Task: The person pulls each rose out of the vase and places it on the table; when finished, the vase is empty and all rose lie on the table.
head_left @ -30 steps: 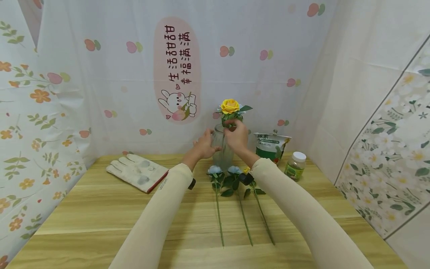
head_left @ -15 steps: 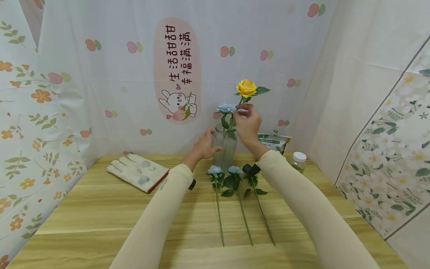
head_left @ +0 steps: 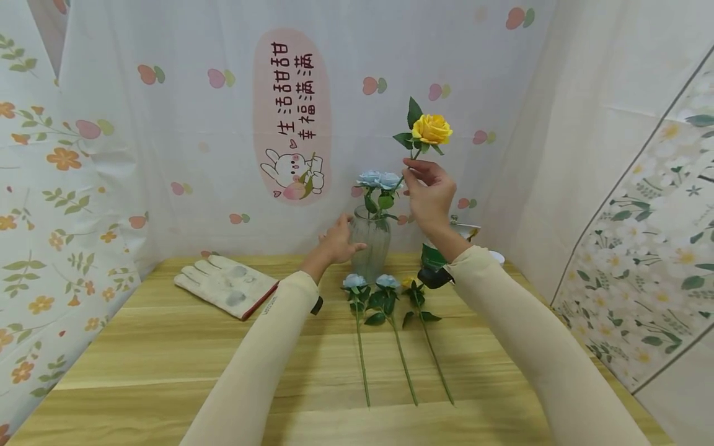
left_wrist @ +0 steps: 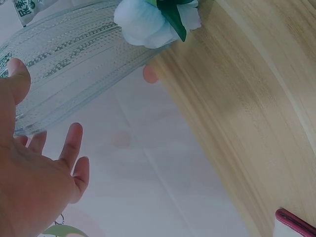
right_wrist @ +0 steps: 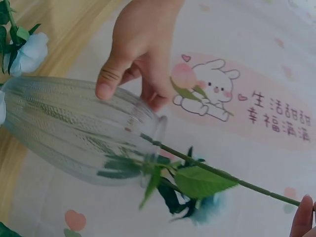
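Note:
My left hand (head_left: 336,240) holds the ribbed glass vase (head_left: 372,244) near its neck, with the thumb on the near side. Inside the vase stand light-blue roses (head_left: 379,179) with green leaves, their heads above the mouth. Between thumb and fingers, my right hand (head_left: 432,192) pinches the stem of a yellow rose (head_left: 432,130) to the upper right of the vase. In the right wrist view its green stem (right_wrist: 227,175) slants down, and the lower tip shows at the vase's mouth. Three more roses lie on the table: two blue (head_left: 354,282) and one yellow (head_left: 409,282).
A white work glove (head_left: 225,286) with a red cuff lies at the left of the wooden table (head_left: 167,371). Behind my right forearm, a green-and-white bag (head_left: 434,255) and a white jar lid (head_left: 496,256) are partly hidden. A printed curtain (head_left: 195,155) hangs behind.
My right hand has moved up and to the right with the yellow rose, which rises away from the blue ones. The left hand and the vase keep their place.

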